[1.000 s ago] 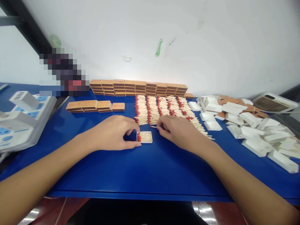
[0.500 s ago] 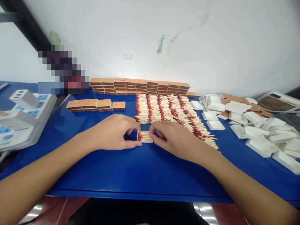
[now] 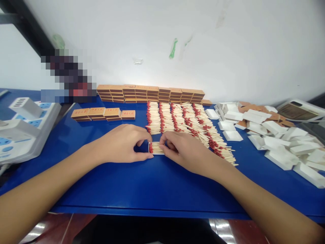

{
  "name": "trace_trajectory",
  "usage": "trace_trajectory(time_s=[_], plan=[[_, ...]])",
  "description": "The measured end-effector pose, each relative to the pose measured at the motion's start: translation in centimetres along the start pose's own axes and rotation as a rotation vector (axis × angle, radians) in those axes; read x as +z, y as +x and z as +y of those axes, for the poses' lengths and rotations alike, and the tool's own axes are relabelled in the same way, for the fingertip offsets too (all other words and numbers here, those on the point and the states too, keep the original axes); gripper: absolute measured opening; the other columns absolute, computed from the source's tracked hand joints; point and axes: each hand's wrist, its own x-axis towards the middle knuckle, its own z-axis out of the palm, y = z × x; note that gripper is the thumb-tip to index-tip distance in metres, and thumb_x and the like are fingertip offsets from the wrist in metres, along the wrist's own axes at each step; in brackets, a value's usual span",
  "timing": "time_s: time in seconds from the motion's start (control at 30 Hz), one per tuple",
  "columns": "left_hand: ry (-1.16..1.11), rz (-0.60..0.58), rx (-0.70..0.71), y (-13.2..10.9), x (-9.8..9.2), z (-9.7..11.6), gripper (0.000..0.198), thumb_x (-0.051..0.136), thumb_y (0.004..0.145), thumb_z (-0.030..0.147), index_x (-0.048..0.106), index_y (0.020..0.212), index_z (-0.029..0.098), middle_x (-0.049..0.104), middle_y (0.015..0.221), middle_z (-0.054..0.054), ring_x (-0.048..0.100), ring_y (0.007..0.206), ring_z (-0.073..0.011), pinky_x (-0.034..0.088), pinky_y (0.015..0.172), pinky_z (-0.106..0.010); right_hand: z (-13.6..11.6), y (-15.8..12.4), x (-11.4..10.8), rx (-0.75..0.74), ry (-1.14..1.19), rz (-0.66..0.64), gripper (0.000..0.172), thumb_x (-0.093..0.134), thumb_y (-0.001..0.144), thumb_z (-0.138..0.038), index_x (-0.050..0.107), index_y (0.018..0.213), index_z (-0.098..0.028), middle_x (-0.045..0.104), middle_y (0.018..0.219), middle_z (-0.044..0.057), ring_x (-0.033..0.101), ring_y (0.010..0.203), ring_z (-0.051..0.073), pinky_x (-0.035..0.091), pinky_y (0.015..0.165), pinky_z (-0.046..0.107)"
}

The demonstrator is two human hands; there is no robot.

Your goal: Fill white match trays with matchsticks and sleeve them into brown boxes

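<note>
White wall (image 3: 122,30), marked with a few green smears (image 3: 173,48), rises behind a glossy blue tabletop (image 3: 122,189). Along its foot runs a long stack of orange matchboxes (image 3: 152,90), several layers high, with a shorter row of boxes (image 3: 103,113) nearer on the left. Loose red-tipped matches (image 3: 166,117) lie in side-by-side columns in the middle, the rightmost slanting toward the near right. Right of them spreads a jumble of white trays (image 3: 279,157), with orange pieces among those at the back. At the far left sits a white power strip (image 3: 48,125) with plugs in it.

Just in front of the columns, flat on the blue, is a small matchbox tray (image 3: 157,154) filled with matches, their heads to the left. The left hand (image 3: 122,144) spans its left end, thumb and forefinger curved around the tray's corners. The right hand (image 3: 186,147) is pinched narrow over the right end; whether a match is between its fingertips I cannot tell
</note>
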Motion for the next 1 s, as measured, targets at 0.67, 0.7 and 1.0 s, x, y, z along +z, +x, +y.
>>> trace_trajectory(time_s=[0.67,0.7,1.0], plan=[[0.018,0.045,0.041,-0.1,-0.1,-0.1,0.031,0.072,0.092,0.049,0.077,0.101,0.020,0.065,0.077,0.001,0.056,0.065,-0.0130,0.036,0.059,-0.028,2.9,0.7,-1.1,0.071,-0.228,0.098,0.015,0.057,0.099,-0.021,0.071,0.098,-0.019,0.066,0.079,0.003,0.055,0.066,0.016,0.034,0.063,0.029],[0.020,0.038,0.040,-0.1,-0.1,0.0,0.031,0.072,0.092,0.049,0.077,0.101,0.020,0.065,0.077,0.001,0.056,0.065,-0.0131,0.036,0.059,-0.028,2.8,0.7,-1.2,0.069,-0.227,0.094,0.015,0.056,0.099,-0.021,0.071,0.097,-0.019,0.066,0.080,0.003,0.055,0.066,0.016,0.034,0.063,0.029],[0.017,0.036,0.025,0.0,-0.1,0.1,0.029,0.072,0.093,0.047,0.077,0.102,0.020,0.065,0.076,0.001,0.057,0.065,-0.0136,0.036,0.060,-0.029,2.7,0.7,-1.4,0.154,-0.237,-0.003,0.014,0.056,0.103,-0.026,0.066,0.096,-0.019,0.071,0.087,0.006,0.059,0.072,0.019,0.034,0.064,0.031]])
